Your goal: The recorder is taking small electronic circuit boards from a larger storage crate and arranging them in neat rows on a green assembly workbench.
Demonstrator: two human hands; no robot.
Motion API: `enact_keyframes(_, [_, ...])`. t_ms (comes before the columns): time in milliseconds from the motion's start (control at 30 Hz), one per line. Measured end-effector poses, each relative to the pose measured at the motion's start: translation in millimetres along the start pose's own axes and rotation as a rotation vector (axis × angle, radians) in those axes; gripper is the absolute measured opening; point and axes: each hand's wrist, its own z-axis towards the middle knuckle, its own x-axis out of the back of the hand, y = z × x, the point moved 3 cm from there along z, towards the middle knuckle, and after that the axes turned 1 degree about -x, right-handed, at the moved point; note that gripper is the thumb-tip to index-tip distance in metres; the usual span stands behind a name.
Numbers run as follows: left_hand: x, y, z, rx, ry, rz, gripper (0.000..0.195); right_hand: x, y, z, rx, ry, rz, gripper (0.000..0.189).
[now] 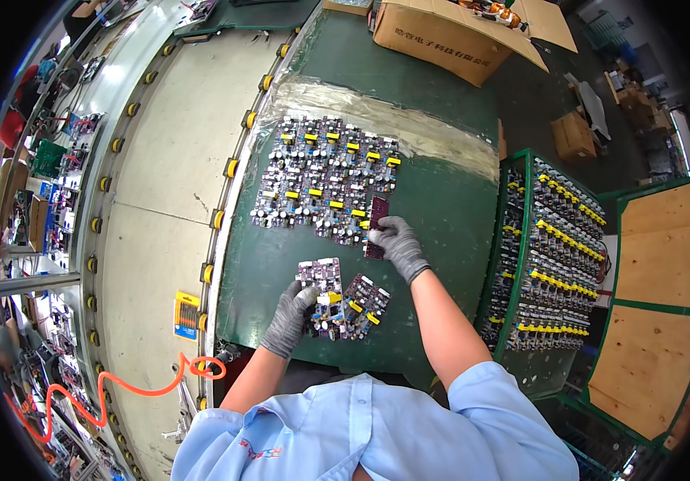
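Note:
My right hand [399,240], in a grey knit glove, grips a circuit board [378,210] whose dark purple underside faces me. That board stands tilted at the lower right corner of a block of circuit boards [327,174] laid side by side in rows, with yellow transformers and white capacitors on top. Gloved the same way, my left hand [292,312] holds another populated board [326,276] by its left edge, near the table's front. Just right of it, a few loose boards [369,294] lie angled, partly overlapped by the held one.
The green work table [441,198] has clear film [381,111] across its far part. An open cardboard box [441,42] stands at the back. To the right is a green rack [528,252] packed with boards. A roller-edged conveyor [158,180] and orange coiled hose [134,391] lie left.

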Motion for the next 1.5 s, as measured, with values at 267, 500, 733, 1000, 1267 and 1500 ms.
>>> enact_keyframes(267, [36.7, 0.1, -3.6, -0.010, 0.059, -0.003, 0.048, 10.2, -32.4, -14.7, 0.254, 0.245, -0.559, 0.065])
enact_keyframes(500, [24.4, -4.4, -5.0, -0.010, 0.062, -0.016, 0.047, 35.1, 28.2, 9.5, 0.082, 0.278, -0.295, 0.044])
enact_keyframes(733, [28.5, -24.9, -4.5, 0.005, 0.084, 0.022, 0.052, -29.0, -48.9, -38.3, 0.119, 0.173, -0.905, 0.096])
enact_keyframes(1000, [1.9, -21.0, -3.8, -0.030, 0.030, 0.026, 0.052, 2.7, 3.8, -5.0, 0.317, 0.216, -0.552, 0.065])
enact_keyframes(1267, [13.3, -20.2, -11.6, 0.021, 0.052, -0.003, 0.052, 82.3, 43.2, -5.3, -0.026, 0.341, -0.331, 0.061])
enact_keyframes(1500, [1.3, -24.4, -2.9, 0.032, -0.001, 0.084, 0.055, 102.3, 29.4, 19.6, 0.055, 0.364, -0.536, 0.046])
